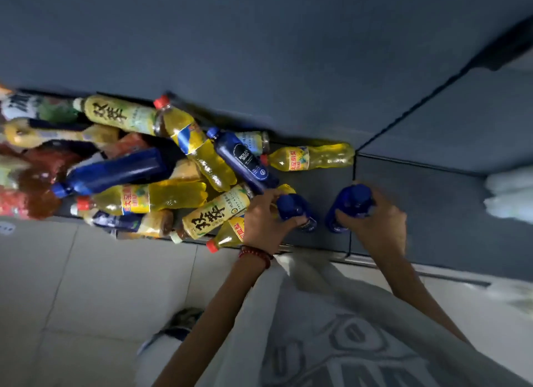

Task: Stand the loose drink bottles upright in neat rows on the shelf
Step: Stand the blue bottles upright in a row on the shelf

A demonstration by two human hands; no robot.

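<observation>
- Head view, looking down on a low dark shelf [432,213] - both hands are busy at the lower centre of the frame.
- The left hand [266,222], red bead bracelet [255,255] at the wrist, has its fingers curled round the first blue bottle [297,210], which stands cap up at the right edge of the heap.
- The right hand [380,225] grips the second blue bottle [350,205] from the right, thumb and fingers wrapped round the body. It is upright too, just right of the first, with a gap between them.
- So two bottles are up, side by side near the shelf's front edge. That looks to me like the start of a row.
- The loose pile [161,185] fills the left half of the shelf, with everything in it lying flat and crossed over.
- The dark blue soda bottle [245,161] lies up and left of the left hand, its long axis slanting from the cap at upper left to the base near the knuckles.
- The yellow-label tea bottle [215,213] lies just left of that hand, slanting the other way.
- One yellow drink bottle [311,157] lies alone at the back, on its side, red cap to the left.
- My call - the left hand is much nearer the pile, so the next pick is its job, and the open shelf sits on the right hand's side.
</observation>
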